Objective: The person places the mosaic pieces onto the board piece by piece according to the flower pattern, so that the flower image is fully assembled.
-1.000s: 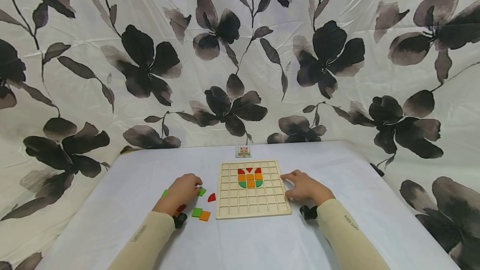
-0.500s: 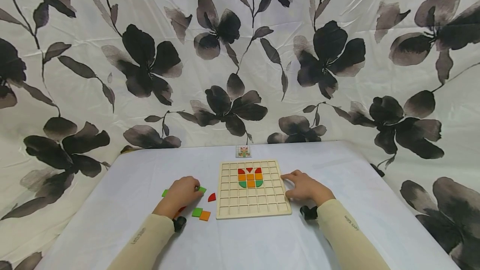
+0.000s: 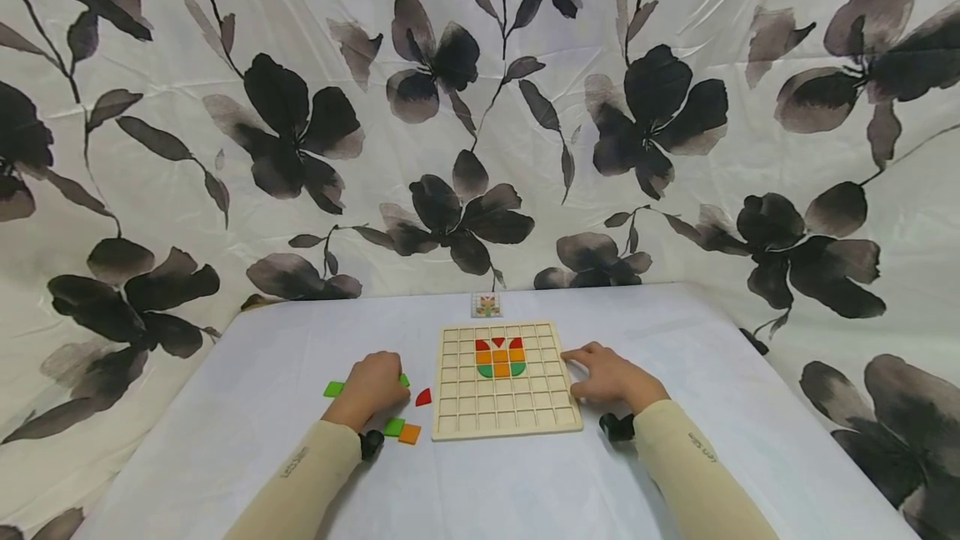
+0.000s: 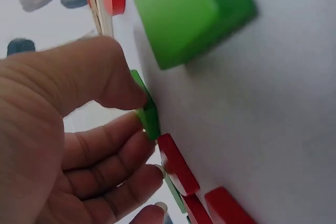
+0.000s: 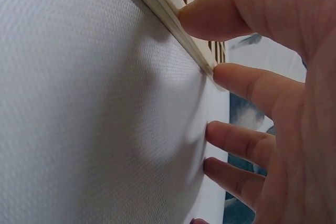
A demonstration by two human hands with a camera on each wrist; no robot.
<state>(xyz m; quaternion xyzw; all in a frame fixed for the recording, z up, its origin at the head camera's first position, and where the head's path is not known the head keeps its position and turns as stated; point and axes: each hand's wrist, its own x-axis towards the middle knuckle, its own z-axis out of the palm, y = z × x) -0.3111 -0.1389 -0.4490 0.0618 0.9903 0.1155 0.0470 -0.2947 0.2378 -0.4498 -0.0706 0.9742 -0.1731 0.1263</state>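
Note:
Over the loose tiles, my left hand (image 3: 371,386) has its thumb and index finger pinching a green tile (image 4: 150,121) by its edges, close to the white tabletop. Red tiles (image 4: 178,165) lie just past its fingertips in the left wrist view. A wooden grid board (image 3: 495,425) carries red, orange and green tiles (image 3: 501,355) set in a tulip-like shape. At the board's right side is my right hand (image 3: 613,375), its thumb and index fingertip touching the edge (image 5: 202,59) and its other fingers spread on the cloth.
Between left hand and board lies a red quarter-round tile (image 3: 423,397). Nearer the front are a green square (image 3: 393,426) and an orange square (image 3: 409,434); another green tile (image 3: 333,389) sits left of the hand. A small pattern card (image 3: 486,304) lies behind the board.
My left hand has shifted slightly right and now covers more of the green tile by its fingertips, while the green tile to its left shows more. The right hand and board stay put.

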